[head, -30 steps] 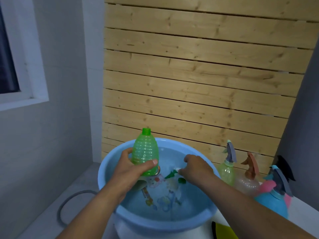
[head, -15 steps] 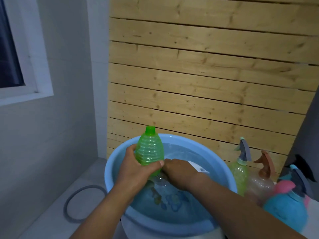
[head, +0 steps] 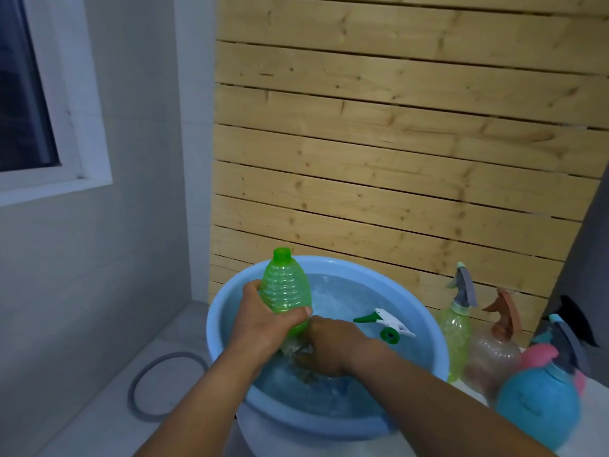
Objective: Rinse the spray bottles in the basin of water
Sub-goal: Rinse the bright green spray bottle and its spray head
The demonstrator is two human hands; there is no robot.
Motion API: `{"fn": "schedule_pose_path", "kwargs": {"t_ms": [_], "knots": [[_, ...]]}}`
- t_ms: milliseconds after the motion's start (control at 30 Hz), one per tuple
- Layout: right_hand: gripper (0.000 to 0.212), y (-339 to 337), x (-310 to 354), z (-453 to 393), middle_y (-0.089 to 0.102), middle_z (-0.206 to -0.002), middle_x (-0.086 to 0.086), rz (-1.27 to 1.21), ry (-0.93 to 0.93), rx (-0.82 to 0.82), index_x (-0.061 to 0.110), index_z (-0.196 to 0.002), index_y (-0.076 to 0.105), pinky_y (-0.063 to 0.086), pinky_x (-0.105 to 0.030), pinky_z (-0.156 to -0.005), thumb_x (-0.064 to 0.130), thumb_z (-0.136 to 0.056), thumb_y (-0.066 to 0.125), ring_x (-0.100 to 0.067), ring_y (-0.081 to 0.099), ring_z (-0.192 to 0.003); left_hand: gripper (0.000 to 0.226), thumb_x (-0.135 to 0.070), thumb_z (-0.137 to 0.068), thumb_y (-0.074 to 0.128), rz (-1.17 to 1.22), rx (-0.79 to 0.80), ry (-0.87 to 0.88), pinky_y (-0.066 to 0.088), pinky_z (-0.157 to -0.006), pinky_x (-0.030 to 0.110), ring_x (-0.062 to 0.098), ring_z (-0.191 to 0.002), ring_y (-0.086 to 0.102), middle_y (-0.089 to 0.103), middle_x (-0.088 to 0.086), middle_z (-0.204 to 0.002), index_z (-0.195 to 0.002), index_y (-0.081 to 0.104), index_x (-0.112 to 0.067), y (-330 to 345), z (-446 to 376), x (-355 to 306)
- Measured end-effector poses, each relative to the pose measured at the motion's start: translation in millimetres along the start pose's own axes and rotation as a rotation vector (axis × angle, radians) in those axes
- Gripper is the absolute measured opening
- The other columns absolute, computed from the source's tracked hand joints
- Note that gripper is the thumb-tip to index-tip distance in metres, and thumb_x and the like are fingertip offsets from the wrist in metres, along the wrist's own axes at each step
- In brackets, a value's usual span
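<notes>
We see the basin (head: 428, 384) before the slatted wall (head: 395, 159), four spray bottles (head: 456, 331) to its right, a trigger head (head: 384, 323) floating in it.

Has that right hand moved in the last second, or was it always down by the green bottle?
Yes. Judged against the blue basin, the right hand has crossed from the middle of the water leftward to the base of the green bottle, leaving the white sprayer head floating.

Two bare forearms reach forward from the bottom of the view and meet near the middle. The left hand (head: 263, 319) is raised, wrist bent, fingers and thumb wrapped in a firm grip around the green bottle (head: 286, 288). The right hand (head: 324, 346) sits lower, knuckles up, fingers curled downward at the bottle's base; its fingertips are hidden.
</notes>
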State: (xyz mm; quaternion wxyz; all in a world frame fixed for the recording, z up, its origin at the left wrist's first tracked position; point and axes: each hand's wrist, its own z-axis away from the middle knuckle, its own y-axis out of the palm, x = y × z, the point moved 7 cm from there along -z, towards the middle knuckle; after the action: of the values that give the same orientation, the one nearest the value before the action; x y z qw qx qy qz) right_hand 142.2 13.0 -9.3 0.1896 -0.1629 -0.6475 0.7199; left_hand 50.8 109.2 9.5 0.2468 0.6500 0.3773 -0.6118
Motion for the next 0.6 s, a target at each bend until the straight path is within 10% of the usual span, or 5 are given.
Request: {"fn": "schedule_pose_path", "kwargs": {"t_ms": [367,600], "knots": [[0.038,23,12,2,0.056,-0.128,-0.022,0.02,0.067,0.223,0.003,-0.125,0.056,0.04,-0.041,-0.099,0.024,-0.094,0.055,-0.039,0.052,-0.12,0.074,-0.039,-0.047,0.082,0.043,-0.012,0.021,0.057,-0.078,0.037,0.008,-0.085,0.067,0.067,-0.01,-0.097,-0.11,0.044,-0.037,-3,2,-3],[0.023,5,6,2,0.062,-0.117,-0.01,-0.142,0.108,0.055,0.02,-0.108,0.064,0.044,-0.033,-0.081,0.031,-0.089,0.06,-0.032,0.06,-0.108,0.081,-0.037,-0.048,0.081,0.019,0.008,0.024,0.057,-0.081,0.041,0.012,-0.089,0.066,0.065,-0.007,-0.103,-0.117,0.04,-0.037,-2,1,-3]]}}
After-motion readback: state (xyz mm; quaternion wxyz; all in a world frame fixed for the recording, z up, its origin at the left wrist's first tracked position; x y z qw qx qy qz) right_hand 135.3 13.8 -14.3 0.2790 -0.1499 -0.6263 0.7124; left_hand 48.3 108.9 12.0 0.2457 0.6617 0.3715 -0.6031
